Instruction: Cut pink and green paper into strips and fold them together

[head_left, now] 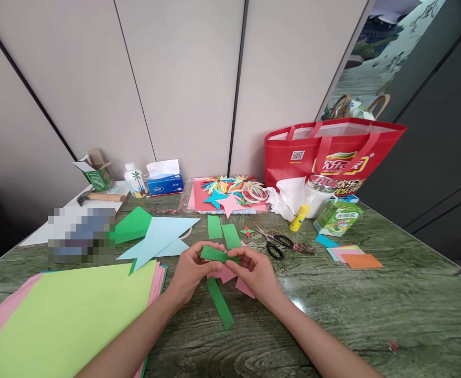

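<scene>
Both hands pinch a narrow strip of green paper (214,254) just above the table. My left hand (191,270) grips its left end between thumb and fingers, and my right hand (256,270) has hold of the right end. Beneath the fingers lie pink paper pieces (227,274), partly hidden. Another green strip (220,304) rests nearer to me, below the hands. Beyond them are two green rectangles, one (214,227) to the left and one (231,236) partly behind my right hand. A small red and green folded star (247,231) sits beside black-handled scissors (275,244).
Left: large yellow-green sheets (84,310), light blue paper (163,239), a hammer (102,197). Back: a blue tissue pack (165,184), paper stars (230,202), a red bag (285,157). Right: a glue stick (300,217), a white mug (315,202), a green carton (338,218), coloured paper (364,261).
</scene>
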Motion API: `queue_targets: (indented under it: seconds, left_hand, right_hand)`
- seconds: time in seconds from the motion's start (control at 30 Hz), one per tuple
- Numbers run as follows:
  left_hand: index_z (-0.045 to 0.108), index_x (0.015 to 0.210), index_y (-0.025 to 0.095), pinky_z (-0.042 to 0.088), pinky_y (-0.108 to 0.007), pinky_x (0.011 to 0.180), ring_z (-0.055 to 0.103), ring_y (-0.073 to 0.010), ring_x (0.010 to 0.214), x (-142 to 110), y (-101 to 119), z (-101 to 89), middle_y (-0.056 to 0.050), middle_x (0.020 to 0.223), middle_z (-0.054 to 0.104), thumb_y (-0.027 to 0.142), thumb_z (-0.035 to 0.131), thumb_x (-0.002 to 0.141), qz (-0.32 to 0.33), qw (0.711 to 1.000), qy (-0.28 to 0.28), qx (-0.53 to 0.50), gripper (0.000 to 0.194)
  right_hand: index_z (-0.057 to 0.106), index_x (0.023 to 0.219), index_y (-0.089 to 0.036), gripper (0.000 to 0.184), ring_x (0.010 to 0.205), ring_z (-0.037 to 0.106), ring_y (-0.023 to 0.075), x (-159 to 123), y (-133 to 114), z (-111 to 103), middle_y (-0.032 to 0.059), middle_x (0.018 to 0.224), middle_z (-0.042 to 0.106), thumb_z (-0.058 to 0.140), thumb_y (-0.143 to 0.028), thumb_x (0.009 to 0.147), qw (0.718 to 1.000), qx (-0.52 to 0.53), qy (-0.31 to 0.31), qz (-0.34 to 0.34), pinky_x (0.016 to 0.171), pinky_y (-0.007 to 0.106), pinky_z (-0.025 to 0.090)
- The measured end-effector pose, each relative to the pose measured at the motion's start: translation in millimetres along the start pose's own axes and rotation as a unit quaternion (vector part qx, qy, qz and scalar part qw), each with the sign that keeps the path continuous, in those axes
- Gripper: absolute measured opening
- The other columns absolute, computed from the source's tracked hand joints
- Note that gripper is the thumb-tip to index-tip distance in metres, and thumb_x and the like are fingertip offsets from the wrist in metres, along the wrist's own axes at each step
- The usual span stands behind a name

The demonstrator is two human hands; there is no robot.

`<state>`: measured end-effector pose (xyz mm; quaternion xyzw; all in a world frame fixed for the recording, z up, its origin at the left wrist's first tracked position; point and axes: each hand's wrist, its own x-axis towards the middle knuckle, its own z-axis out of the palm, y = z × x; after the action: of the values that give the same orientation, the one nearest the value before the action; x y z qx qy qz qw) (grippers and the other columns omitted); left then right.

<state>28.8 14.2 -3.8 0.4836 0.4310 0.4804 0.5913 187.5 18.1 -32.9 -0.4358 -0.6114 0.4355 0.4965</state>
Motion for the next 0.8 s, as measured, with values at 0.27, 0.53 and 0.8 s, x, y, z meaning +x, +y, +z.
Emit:
queue_targets:
  seconds: [0.27,0.53,0.8]
  left_hand:
    - [0.064,0.086,0.012,0.049,-0.029,0.067,0.063,-0.0167,0.064,0.4,0.8,-1.6,-0.007,0.077,0.069,0.027,0.070,0.063,-0.032,0.999,0.026,-0.024,0.029]
    - [0.066,0.079,0.011,0.050,-0.026,0.066,0.062,-0.0147,0.062,1.3,-4.5,-2.4,-0.006,0.072,0.070,0.024,0.071,0.062,-0.029,0.998,0.025,-0.044,0.022]
    - [0.067,0.075,0.011,0.051,-0.026,0.066,0.064,-0.0154,0.062,1.5,-7.2,-2.3,-0.006,0.072,0.071,0.023,0.073,0.060,-0.054,0.997,0.018,-0.057,0.020]
  right_hand:
    - [0.060,0.082,-0.015,0.023,0.062,0.058,0.0154,1.3,-2.3,-1.7,0.0048,0.075,0.064,0.066,-0.031,0.067,0.999,0.022,0.019,0.017,0.056,0.026,0.048]
    - [0.065,0.081,-0.015,0.024,0.048,0.057,0.0141,2.0,-1.8,-0.4,0.0012,0.056,0.062,0.067,-0.033,0.065,0.997,0.052,-0.017,0.048,0.049,0.026,0.048]
    - [0.065,0.075,-0.015,0.024,0.045,0.056,0.0132,3.6,3.2,-0.6,0.0003,0.054,0.062,0.068,-0.036,0.063,0.996,0.059,0.010,0.069,0.048,0.026,0.050]
